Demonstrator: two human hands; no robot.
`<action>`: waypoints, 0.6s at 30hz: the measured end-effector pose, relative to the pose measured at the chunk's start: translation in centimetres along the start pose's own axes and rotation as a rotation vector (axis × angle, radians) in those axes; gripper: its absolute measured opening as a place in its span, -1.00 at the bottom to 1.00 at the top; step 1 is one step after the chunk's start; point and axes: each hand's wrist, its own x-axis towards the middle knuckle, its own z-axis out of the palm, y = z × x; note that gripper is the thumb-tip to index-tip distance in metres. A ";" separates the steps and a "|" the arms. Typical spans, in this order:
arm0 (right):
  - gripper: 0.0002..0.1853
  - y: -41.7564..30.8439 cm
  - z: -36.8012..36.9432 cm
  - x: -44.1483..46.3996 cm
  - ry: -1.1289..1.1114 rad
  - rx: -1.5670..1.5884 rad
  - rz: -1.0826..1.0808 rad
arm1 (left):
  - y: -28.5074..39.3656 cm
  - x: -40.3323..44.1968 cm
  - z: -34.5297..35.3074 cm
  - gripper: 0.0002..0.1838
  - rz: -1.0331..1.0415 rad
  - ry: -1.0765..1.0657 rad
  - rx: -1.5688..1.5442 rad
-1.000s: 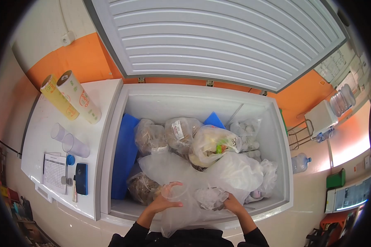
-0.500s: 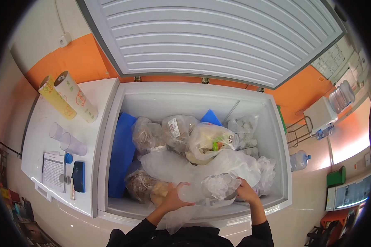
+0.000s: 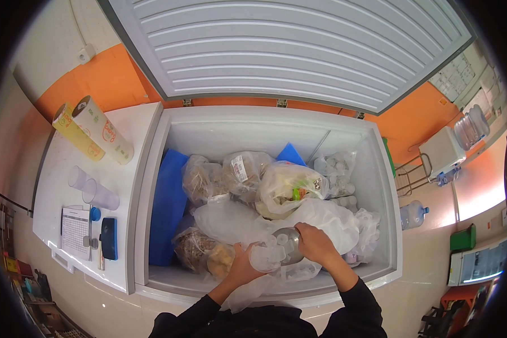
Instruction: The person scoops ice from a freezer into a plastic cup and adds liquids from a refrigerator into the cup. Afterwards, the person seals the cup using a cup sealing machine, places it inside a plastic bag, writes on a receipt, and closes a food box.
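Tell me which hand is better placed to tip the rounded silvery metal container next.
Likely the right hand: it grips the metal container at its rim. The left hand holds the clear, round plastic cup beside it.

A chest freezer (image 3: 248, 130) carries filled plastic bags (image 3: 247, 172); the white worktop (image 3: 56, 176) beside it holds two rolls (image 3: 104, 132), clear cups (image 3: 102, 195), a printed sheet (image 3: 75, 228) and a blue-edged case (image 3: 109, 239).

1. Left hand (image 3: 242, 268) wrapped round a clear cup (image 3: 265, 258), ice (image 3: 274, 243) right there at its mouth!
2. Right hand (image 3: 320, 246) grips a metal container (image 3: 292, 254), tilted in beside the cup.
3. Plastic bags (image 3: 327, 222) crowd the open freezer (image 3: 236, 133) below!
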 end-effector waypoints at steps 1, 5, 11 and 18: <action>-0.80 -0.4 -0.2 -0.1 0.047 -0.026 -0.011 | -0.5 0.1 0.2 -0.09 0.021 0.005 -0.013; -0.79 -1.5 -1.5 -0.7 0.068 -0.103 0.022 | -0.6 0.0 0.2 -0.13 0.042 0.015 -0.059; -0.75 -0.6 -1.0 -0.5 0.080 -0.070 0.040 | -0.9 -0.3 0.4 -0.12 0.000 -0.003 -0.006; -0.71 2.4 3.3 -0.1 0.027 0.085 0.043 | -1.0 -0.8 0.9 -0.07 -0.090 -0.010 0.119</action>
